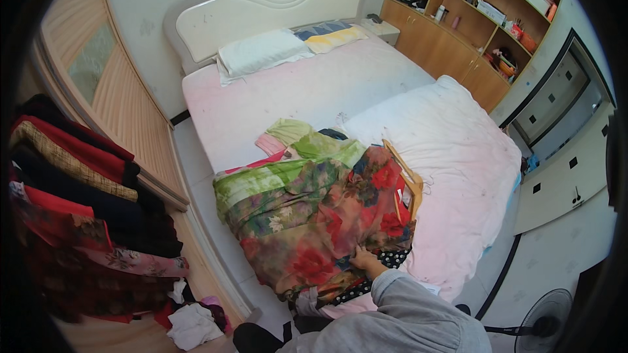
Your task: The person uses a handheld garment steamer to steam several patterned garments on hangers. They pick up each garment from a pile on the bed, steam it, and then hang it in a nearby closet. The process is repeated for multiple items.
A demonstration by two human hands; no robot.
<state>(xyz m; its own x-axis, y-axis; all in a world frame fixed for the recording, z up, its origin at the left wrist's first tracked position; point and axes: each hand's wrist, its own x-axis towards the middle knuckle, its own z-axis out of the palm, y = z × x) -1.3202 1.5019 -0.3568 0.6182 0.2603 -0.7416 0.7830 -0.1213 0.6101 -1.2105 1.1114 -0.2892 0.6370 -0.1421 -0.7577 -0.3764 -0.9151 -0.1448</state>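
Note:
My right hand [367, 260], in a grey sleeve [417, 299], reaches onto a red and brown floral garment [314, 235] spread near the bed's edge. Its fingertips rest at the fabric; whether they pinch it is hard to make out. My left hand is out of view. Wooden clothes hangers [409, 176] lie by the garment's upper right end. Beyond it is a green and white garment [260, 181], partly covered by the floral one. Black polka-dot cloth [392, 258] shows beside my hand and under the floral fabric.
A rumpled pale pink quilt [441, 157] covers the bed's right side. Left stands an open wardrobe with hanging clothes [83, 206] and a sliding door [122, 108]. A white cloth [194, 326] lies at its base. A fan [544, 326] stands at lower right.

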